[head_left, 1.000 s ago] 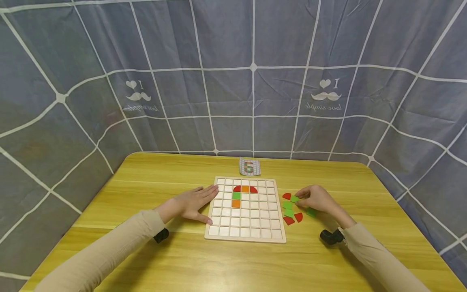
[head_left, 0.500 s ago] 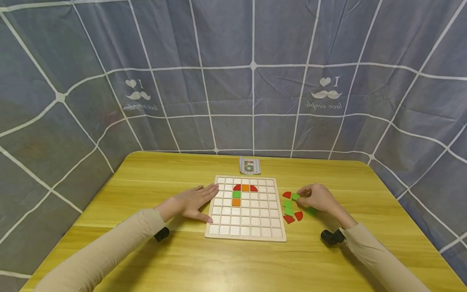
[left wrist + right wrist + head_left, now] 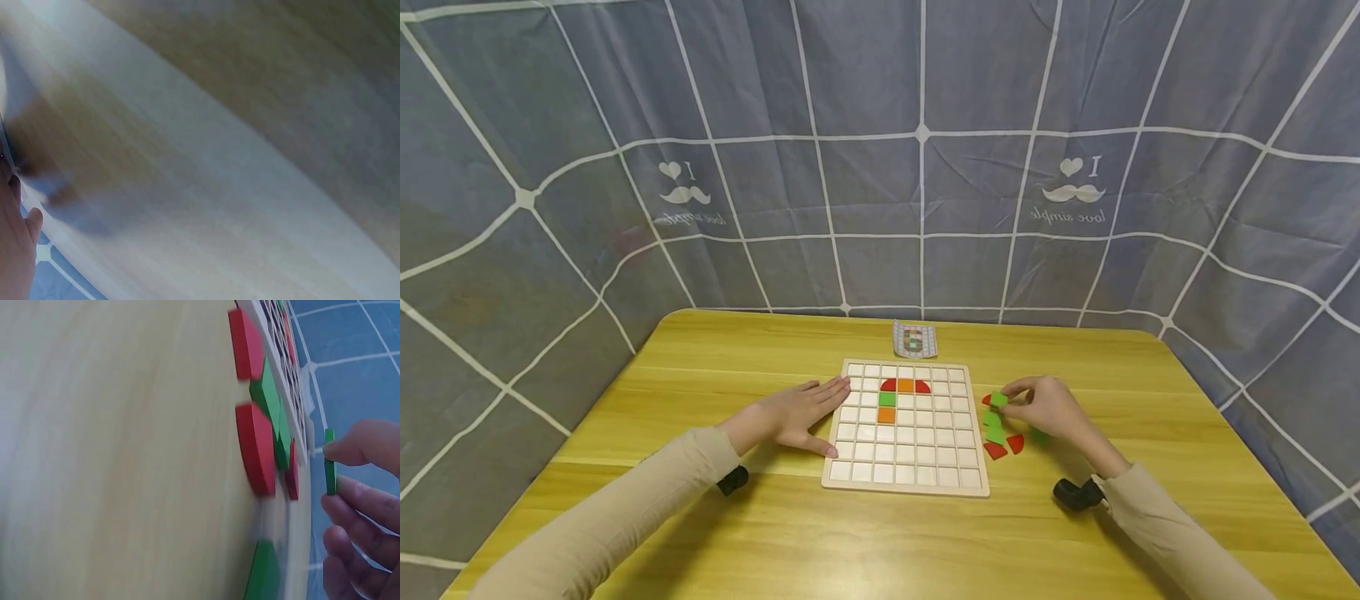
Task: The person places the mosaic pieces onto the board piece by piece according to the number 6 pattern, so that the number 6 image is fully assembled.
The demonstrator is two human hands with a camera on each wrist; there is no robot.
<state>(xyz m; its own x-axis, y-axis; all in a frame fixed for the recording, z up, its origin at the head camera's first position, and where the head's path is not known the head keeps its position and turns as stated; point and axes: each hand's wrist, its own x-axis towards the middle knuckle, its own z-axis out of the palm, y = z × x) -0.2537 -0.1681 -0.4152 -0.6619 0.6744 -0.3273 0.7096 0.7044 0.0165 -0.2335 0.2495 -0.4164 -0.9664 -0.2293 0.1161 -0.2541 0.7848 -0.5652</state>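
Note:
Between thumb and fingertips my right hand [image 3: 1045, 407] pinches a green square tile [image 3: 330, 461], lifted off the table in the right wrist view. Below it lie two green tiles [image 3: 995, 434] and red quarter-round tiles [image 3: 1016, 443]; another green tile [image 3: 262, 575] is nearer the wrist. My left hand [image 3: 801, 415] lies flat with fingers spread, its fingertips and thumb touching the left edge of the wooden grid board [image 3: 908, 492]. Set in the board are two red quarter-round tiles [image 3: 922, 387], two orange squares [image 3: 887, 415] and a green square [image 3: 887, 400].
Behind the board lies a small printed pattern card [image 3: 914, 341]. A grey curtain [image 3: 880, 217] with white lines stands around the far side of the wooden table [image 3: 865, 550]. Black straps [image 3: 1077, 494] show at both wrists.
My right hand has raised the green tile from the pile and carried it slightly left, partly covering a red tile. The left hand stays in place at the board.

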